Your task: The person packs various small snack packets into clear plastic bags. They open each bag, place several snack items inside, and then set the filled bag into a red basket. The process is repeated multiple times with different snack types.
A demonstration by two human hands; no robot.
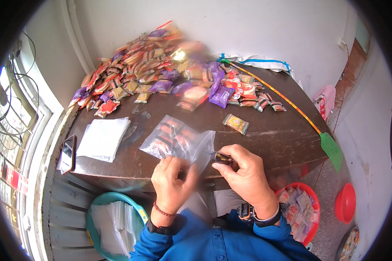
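A clear plastic bag (173,133) with several small red-and-dark wrapped packets inside lies on the brown table in front of me. My left hand (174,179) grips the near edge of this bag, its thumb blurred. Between the thumb and fingers of my right hand (246,174) is a small dark wrapped packet (222,158), right beside the bag's raised opening. A single gold-and-red wrapped packet (236,124) lies apart on the table beyond my right hand.
A large heap of wrapped snacks (134,68) covers the table's back. White plastic bags (103,138) and a phone (68,154) lie left; a green fly swatter (330,150) overhangs the right edge. Below stand a teal basin (93,225) of clear bags and a red basin (317,225) of filled bags.
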